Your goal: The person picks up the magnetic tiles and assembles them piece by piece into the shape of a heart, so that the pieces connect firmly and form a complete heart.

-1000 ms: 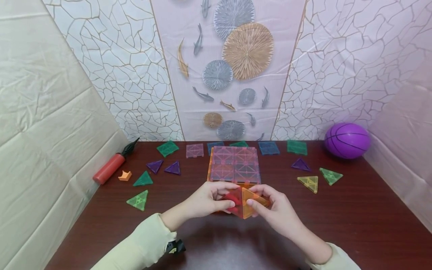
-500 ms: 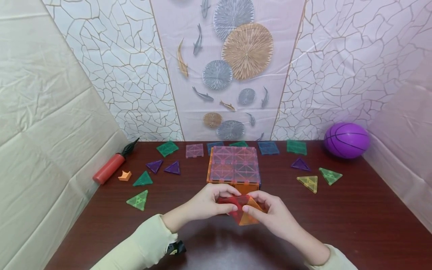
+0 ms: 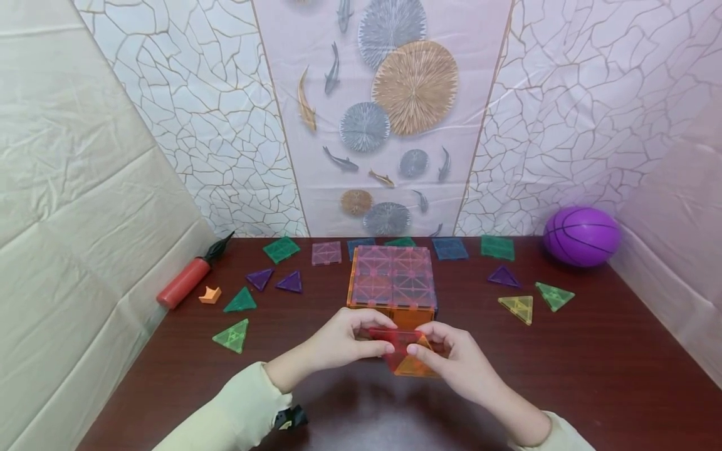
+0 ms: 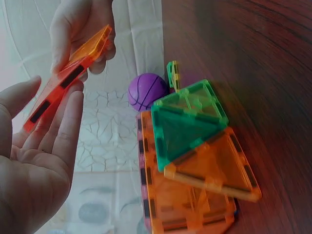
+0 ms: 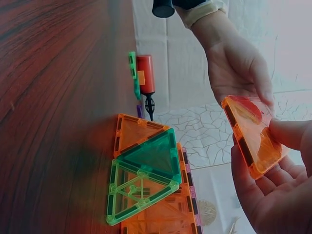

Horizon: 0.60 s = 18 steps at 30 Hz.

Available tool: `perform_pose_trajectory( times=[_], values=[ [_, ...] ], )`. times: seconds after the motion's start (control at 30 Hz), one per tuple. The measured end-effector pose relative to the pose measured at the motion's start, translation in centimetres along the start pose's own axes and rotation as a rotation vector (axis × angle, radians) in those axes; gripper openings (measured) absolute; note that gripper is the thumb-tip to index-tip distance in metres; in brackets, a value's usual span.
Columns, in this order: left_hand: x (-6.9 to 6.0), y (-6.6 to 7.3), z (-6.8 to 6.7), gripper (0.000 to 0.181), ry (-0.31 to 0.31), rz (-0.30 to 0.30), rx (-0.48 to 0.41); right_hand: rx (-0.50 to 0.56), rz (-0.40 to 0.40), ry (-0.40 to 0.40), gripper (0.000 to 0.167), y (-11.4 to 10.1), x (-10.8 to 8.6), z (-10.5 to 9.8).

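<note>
Hands [image 3: 338, 343] have lowered slightly, pinching translucent tiles [image 3: 402, 343].

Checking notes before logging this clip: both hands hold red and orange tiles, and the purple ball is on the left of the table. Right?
No: the head view shows the purple ball on the right of the table. The left hand and right hand do hold red and orange tiles.

Orange tile [image 3: 418, 366]: pointed right a second ago; now its point is up, one edge along the bottom.
Red tile [image 3: 402, 340]: its top edge, sloping earlier, now lies level.
Seam [image 3: 403, 361]: upright then, slanting now.
Left hand [image 3: 352, 341], right hand [image 3: 464, 357]: slightly lower in the head view.
Box front [image 3: 414, 317]: more shows.
</note>
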<state>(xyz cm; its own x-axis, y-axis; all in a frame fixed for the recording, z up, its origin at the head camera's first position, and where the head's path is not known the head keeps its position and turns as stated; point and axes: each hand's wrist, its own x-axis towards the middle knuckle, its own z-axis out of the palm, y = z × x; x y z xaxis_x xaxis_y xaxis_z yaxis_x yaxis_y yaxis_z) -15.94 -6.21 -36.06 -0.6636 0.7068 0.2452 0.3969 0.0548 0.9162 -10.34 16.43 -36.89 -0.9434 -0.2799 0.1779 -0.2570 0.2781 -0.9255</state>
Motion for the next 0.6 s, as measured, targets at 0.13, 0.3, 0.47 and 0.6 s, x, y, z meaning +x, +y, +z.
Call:
perform_pose_trajectory(
  times=[0.13,0.3,0.47,0.6],
  values=[
    [-1.2,-0.2,-1.3,0.025,0.036,-0.006,0.032,-0.018,0.043,0.022,0.022,0.2,-0.1,-0.2],
    [-3.7,-0.9,-4.2,0.029,0.093,-0.054,0.135,-0.069,0.113,0.061,0.024,0.3,-0.3,-0.6],
    [-7.0,-2.6,-7.9,0.037,0.163,-0.167,0.284,-0.075,0.127,0.067,0.024,0.6,-0.6,-1.2],
    [-9.7,-4.3,-10.9,0.046,0.227,-0.307,0.342,-0.068,0.141,0.081,0.024,0.8,-0.8,-1.7]
  ],
)
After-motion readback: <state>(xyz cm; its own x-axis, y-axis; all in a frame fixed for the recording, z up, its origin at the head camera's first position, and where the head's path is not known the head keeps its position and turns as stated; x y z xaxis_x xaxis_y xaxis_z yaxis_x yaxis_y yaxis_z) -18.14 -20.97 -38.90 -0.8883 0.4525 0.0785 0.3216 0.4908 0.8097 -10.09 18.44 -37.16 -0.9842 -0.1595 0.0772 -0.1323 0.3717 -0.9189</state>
